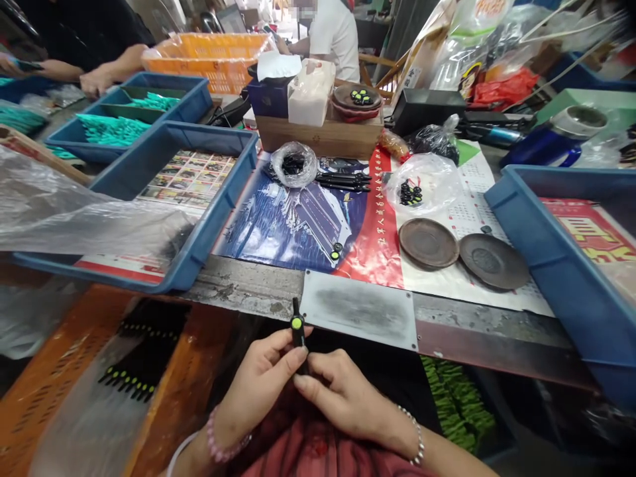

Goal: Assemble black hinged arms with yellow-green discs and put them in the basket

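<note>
In front of my lap, my left hand (271, 368) pinches a slim black pen-like tool (297, 324) with a round yellow-green button near its top. It points up and away from me. My right hand (340, 391) closes around the lower end, which the fingers hide. Just beyond lies a pale plate with a dark smudge (360, 311) at the table's edge. Similar black pieces (345, 180) lie on the poster sheet beside a plastic bag ring (293, 164). Small black and green parts (411, 192) sit in a clear bag, and two loose ones (336, 252) rest on the poster.
Blue trays (189, 262) stand left and right (571, 265) of the poster (278, 232). Two brown round dishes (428, 244) lie at right. An orange crate (14, 411) at lower left holds several finished-looking black and green pieces (126, 384). Other people sit across the table.
</note>
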`<control>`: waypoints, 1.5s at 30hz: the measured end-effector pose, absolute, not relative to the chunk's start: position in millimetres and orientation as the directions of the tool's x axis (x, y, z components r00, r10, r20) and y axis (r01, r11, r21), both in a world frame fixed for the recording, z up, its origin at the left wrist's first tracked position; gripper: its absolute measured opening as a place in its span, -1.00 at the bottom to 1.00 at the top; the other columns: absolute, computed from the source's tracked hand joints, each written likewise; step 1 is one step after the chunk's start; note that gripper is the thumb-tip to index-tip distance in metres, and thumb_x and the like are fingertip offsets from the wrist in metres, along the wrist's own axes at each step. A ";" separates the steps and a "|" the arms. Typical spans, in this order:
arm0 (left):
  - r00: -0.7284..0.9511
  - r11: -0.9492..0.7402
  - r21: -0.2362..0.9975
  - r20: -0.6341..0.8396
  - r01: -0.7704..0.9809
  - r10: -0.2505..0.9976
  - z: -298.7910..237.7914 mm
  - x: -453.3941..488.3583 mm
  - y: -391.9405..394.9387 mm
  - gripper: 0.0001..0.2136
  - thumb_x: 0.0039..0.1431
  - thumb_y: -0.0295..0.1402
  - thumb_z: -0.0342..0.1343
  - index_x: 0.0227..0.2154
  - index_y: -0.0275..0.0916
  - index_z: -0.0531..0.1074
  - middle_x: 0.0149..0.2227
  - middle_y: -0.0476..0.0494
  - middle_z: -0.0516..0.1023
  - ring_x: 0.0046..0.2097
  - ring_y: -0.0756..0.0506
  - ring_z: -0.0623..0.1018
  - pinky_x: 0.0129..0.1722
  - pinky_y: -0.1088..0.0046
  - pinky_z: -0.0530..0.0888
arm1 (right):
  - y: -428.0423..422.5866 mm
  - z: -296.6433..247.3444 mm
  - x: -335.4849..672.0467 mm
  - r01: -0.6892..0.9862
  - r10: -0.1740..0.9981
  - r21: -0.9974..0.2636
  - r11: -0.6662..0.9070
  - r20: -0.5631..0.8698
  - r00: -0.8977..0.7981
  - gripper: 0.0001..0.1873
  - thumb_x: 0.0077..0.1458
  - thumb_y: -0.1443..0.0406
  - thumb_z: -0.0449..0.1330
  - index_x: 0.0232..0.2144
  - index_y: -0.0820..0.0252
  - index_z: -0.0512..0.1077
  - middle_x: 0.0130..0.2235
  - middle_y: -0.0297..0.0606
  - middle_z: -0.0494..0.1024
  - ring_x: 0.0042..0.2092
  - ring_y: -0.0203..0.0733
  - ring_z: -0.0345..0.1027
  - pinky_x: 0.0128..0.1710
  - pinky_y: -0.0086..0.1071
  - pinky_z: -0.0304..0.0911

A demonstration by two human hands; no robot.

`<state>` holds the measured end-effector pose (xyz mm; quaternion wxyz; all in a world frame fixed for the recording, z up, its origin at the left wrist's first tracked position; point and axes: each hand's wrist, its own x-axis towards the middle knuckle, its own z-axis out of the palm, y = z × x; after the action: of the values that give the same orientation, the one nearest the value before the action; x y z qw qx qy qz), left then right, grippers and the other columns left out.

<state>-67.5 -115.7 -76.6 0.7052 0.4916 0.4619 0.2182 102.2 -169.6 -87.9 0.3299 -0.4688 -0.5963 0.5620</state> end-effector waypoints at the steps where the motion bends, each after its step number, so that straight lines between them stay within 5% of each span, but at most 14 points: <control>1: 0.488 0.414 0.895 -0.439 0.165 0.754 -75.9 -67.6 -115.1 -0.62 0.23 -0.19 0.20 0.06 -0.21 0.52 -0.20 -0.12 0.63 -0.19 -0.08 0.53 -0.18 0.50 0.44 | -169.6 -88.8 102.1 0.174 0.924 -0.980 -0.097 -0.154 -0.350 -0.62 0.28 0.16 0.05 -0.54 0.22 0.20 -0.55 -0.45 0.18 -0.51 -0.41 0.01 -0.49 -0.47 -0.08; 9: 0.538 0.377 0.896 -0.442 0.233 0.717 -67.7 -68.4 -107.8 -0.74 0.22 -0.22 0.18 -0.20 -0.34 0.57 -0.44 -0.03 0.46 -0.38 0.00 0.36 -0.38 0.54 0.31 | -166.3 -91.6 114.5 0.090 0.877 -0.973 -0.213 -0.231 -0.420 -0.50 0.26 0.01 0.12 -0.55 0.23 0.17 -0.55 -0.47 0.10 -0.50 -0.42 -0.10 -0.52 -0.46 -0.16; 13: 0.660 0.442 0.861 -0.486 0.252 0.573 -66.6 -86.1 -98.2 -0.73 0.17 -0.21 0.25 -0.42 -0.38 0.54 -0.51 0.01 0.35 -0.44 0.06 0.25 -0.47 0.57 0.19 | -162.1 -86.5 137.1 0.029 0.752 -0.943 -0.333 -0.284 -0.595 -0.45 0.22 -0.04 0.18 -0.56 0.23 0.16 -0.54 -0.45 0.10 -0.48 -0.41 -0.09 -0.52 -0.46 -0.16; 18: 0.853 0.793 0.603 -0.367 -0.087 0.372 -91.1 -92.6 -93.7 -0.49 -0.03 -0.15 0.43 -0.04 -0.29 0.55 -0.38 -0.09 0.52 -0.39 0.04 0.45 -0.35 0.59 0.36 | -151.5 -80.5 140.2 -0.131 0.671 -0.863 -0.489 -0.275 -0.688 -0.45 0.19 -0.05 0.21 -0.56 0.23 0.18 -0.56 -0.46 0.07 -0.51 -0.44 -0.15 -0.54 -0.46 -0.23; 22: 0.868 0.838 0.476 -0.260 -0.267 0.424 -108.4 -84.8 -96.5 -0.32 -0.24 -0.08 0.51 0.00 -0.24 0.55 -0.12 -0.26 0.57 -0.17 -0.10 0.57 -0.17 0.47 0.48 | -147.2 -82.8 124.8 -0.194 0.710 -0.854 -0.484 -0.253 -0.657 -0.45 0.19 -0.05 0.21 -0.56 0.23 0.18 -0.58 -0.46 0.08 -0.53 -0.45 -0.16 -0.54 -0.45 -0.25; 28: 0.794 0.788 0.466 -0.251 -0.402 0.553 -109.9 -88.1 -102.6 -0.38 -0.28 -0.10 0.53 -0.11 -0.28 0.59 -0.20 -0.27 0.63 -0.21 -0.13 0.62 -0.12 0.41 0.49 | -146.8 -92.3 110.3 -0.148 0.707 -0.838 -0.526 -0.335 -0.623 -0.43 0.15 -0.10 0.22 -0.56 0.23 0.19 -0.59 -0.47 0.06 -0.53 -0.46 -0.18 -0.56 -0.46 -0.27; 38: 0.624 0.712 0.454 -0.355 -0.536 0.696 -117.4 -105.6 -109.5 -0.63 -0.25 -0.25 0.55 -0.36 -0.27 0.59 -0.46 -0.04 0.58 -0.49 0.02 0.57 -0.41 0.60 0.48 | -132.4 -91.5 68.2 -0.100 0.651 -0.805 -0.585 -0.393 -0.649 -0.45 0.12 -0.07 0.27 -0.56 0.27 0.29 -0.65 -0.46 0.21 -0.65 -0.51 -0.08 -0.65 -0.53 -0.21; 45: 0.438 0.615 0.620 -0.435 -0.487 0.786 -115.8 -128.9 -112.3 -0.53 -0.21 -0.11 0.51 -0.25 -0.28 0.60 -0.44 -0.06 0.56 -0.46 0.03 0.52 -0.46 0.60 0.44 | -125.2 -103.4 39.8 -0.028 0.603 -0.753 -0.657 -0.503 -0.619 -0.46 0.06 -0.10 0.31 -0.48 0.27 0.33 -0.63 -0.47 0.27 -0.67 -0.50 -0.03 -0.68 -0.55 -0.14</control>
<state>-128.9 -112.3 -115.8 0.8225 0.2068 0.3618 0.3871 39.8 -125.2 -103.4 0.1918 -0.3918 -0.3668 0.8217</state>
